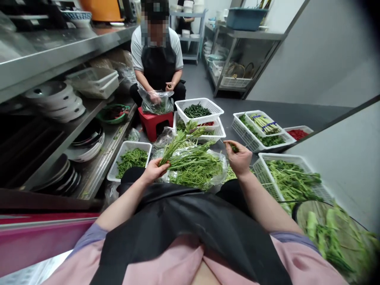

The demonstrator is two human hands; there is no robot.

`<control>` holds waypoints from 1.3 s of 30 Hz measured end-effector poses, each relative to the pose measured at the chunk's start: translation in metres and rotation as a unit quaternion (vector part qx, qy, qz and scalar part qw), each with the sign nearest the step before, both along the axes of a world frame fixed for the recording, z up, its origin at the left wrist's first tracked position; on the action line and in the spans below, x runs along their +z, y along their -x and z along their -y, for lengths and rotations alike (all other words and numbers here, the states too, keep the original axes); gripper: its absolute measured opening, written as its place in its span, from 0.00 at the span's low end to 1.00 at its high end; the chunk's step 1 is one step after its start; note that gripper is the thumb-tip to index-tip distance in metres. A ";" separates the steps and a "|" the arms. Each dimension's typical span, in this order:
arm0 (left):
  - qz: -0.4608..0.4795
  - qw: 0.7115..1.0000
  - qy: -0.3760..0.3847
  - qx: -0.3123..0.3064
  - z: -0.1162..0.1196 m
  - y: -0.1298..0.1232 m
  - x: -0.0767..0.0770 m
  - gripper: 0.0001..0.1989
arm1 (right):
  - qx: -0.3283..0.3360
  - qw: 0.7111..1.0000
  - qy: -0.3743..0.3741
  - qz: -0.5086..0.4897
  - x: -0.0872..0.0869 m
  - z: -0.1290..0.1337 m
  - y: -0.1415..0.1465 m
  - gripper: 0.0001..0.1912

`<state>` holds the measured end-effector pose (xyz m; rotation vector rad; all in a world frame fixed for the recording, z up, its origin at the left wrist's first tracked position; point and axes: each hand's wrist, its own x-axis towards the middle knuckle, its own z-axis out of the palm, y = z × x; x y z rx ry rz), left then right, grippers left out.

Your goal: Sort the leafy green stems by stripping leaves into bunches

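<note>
My left hand point(156, 170) is closed around a bunch of leafy green stems point(179, 144), which fan out over the clear plastic bag point(221, 162) of greens in front of my lap, while my right hand point(239, 158), raised to the right of that bag, pinches a small dark green bit point(234, 148) in its curled fingers. Beyond the bag sits a white basket point(219, 113) of long green pods point(196, 111), and farther off a person in a black apron point(158, 65) reaches into a plastic bag on a red stool point(152, 126).

Lighting: cool, even, moderately bright — soft glare on the steel shelf point(59, 55). Edges: stretched, blurred; upper right corner black. Co-worker's face — pixelated.
</note>
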<state>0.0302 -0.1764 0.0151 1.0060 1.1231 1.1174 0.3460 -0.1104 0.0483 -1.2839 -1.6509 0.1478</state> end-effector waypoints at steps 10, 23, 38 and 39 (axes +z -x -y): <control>-0.023 0.997 -0.030 -0.060 -0.002 -0.004 -0.007 0.24 | 0.172 0.864 -0.013 0.473 0.012 0.008 0.026 0.12; -0.068 0.994 -0.015 -0.081 -0.006 -0.008 0.002 0.20 | 0.190 0.928 0.153 0.282 -0.002 0.010 0.028 0.10; -0.135 0.979 -0.039 -0.146 -0.013 -0.028 0.015 0.19 | 0.243 0.907 0.171 0.298 0.026 0.016 0.034 0.10; -0.140 0.979 -0.040 -0.145 -0.014 -0.031 0.016 0.19 | 0.266 0.888 0.207 0.313 0.024 0.015 0.040 0.11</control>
